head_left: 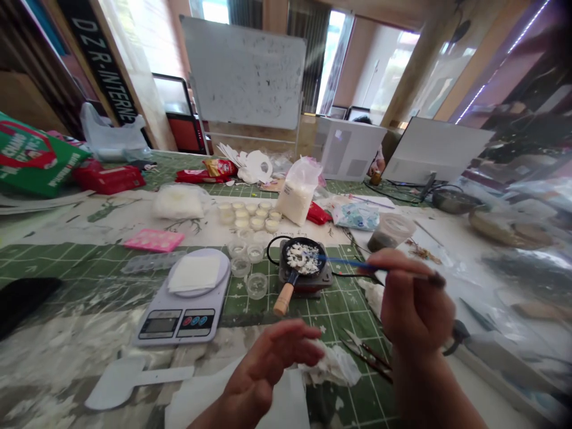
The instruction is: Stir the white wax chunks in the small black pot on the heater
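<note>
My right hand [413,301] is closed on a thin blue stirring stick [346,263] whose tip reaches into a small black pan [302,257] of white flakes. The pan has a wooden handle [283,300] and rests on a small grey heater [308,280]. My left hand [272,357] hovers low in front of the pan, fingers loosely spread and curled, holding nothing. A crumpled white tissue [333,364] lies just right of it.
A kitchen scale [187,298] with white paper sits left of the pan. Small clear cups [250,262], a bag of white granules [297,193], scissors [366,354], a pink mould [154,240] and red packets [109,179] lie on the green cutting mat [348,310]. A whiteboard [243,71] stands behind.
</note>
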`<state>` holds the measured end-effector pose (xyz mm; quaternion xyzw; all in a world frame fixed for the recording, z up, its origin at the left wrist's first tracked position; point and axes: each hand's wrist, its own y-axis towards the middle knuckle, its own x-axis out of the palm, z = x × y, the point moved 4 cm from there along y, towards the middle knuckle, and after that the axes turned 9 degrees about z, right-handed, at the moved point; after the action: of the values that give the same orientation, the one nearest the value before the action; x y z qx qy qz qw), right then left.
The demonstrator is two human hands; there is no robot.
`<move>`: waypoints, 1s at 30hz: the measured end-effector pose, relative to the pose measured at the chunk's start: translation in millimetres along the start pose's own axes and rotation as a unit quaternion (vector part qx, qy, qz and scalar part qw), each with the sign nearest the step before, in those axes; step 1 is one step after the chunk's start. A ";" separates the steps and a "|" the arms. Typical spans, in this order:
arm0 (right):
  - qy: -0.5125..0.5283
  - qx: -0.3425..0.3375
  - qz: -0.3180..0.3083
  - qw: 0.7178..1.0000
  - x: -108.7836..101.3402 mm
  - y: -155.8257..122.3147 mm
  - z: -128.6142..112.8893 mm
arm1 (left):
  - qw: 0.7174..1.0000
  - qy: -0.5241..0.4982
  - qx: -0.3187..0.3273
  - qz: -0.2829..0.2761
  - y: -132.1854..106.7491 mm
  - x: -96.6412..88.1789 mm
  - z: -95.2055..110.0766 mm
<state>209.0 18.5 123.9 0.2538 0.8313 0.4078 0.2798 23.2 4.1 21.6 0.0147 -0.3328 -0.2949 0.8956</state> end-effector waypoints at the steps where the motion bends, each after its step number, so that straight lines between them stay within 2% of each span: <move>1: -0.039 0.021 0.022 0.999 0.7 5.4 12.2 | 0.999 0.028 -0.017 0.004 0.9 -0.6 -3.0; 3: -0.107 0.031 -0.006 0.994 11.1 12.3 31.6 | 0.995 0.090 -0.034 0.009 1.8 -1.3 -9.6; 6: -0.137 0.007 -0.081 0.987 31.5 14.1 47.5 | 0.976 0.215 -0.032 0.010 1.3 -2.9 -20.3; 8: -0.144 -0.006 -0.119 0.982 40.1 11.9 52.6 | 0.946 0.324 0.005 -0.012 0.2 -2.6 -23.7; 10: -0.167 -0.008 -0.141 0.976 42.6 9.6 56.2 | 0.902 0.426 0.056 -0.041 -1.4 -1.7 -23.9; 12: -0.190 -0.010 -0.140 0.972 40.1 8.5 57.1 | 0.865 0.489 0.097 -0.062 -3.0 -1.3 -23.0; 13: -0.195 -0.012 -0.135 0.971 38.1 8.2 56.3 | 0.856 0.501 0.110 -0.065 -3.6 -1.7 -22.5; 16: -0.174 -0.017 -0.134 0.975 35.1 7.0 49.8 | 0.868 0.485 0.104 -0.027 -3.8 -5.3 -22.7; 19: -0.163 -0.008 -0.164 0.973 37.7 6.1 44.6 | 0.882 0.468 0.039 0.041 -2.5 -10.4 -26.9; 22: -0.191 0.009 -0.162 0.968 38.5 9.9 44.3 | 0.889 0.454 0.005 0.055 -0.9 -10.7 -30.8; 25: -0.196 0.012 -0.138 0.971 40.0 16.7 44.0 | 0.890 0.455 0.035 0.020 0.2 -8.2 -32.7; 27: -0.195 0.010 -0.146 0.970 44.5 19.9 43.6 | 0.881 0.468 0.070 0.006 0.4 -8.0 -33.3; 30: -0.230 0.024 -0.176 0.957 50.0 20.9 45.2 | 0.884 0.458 0.084 0.037 1.0 -12.7 -35.1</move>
<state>207.6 86.4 105.0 0.1968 0.7857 0.2626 0.5244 37.3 5.7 -12.9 0.2107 0.0903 -0.1928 0.9541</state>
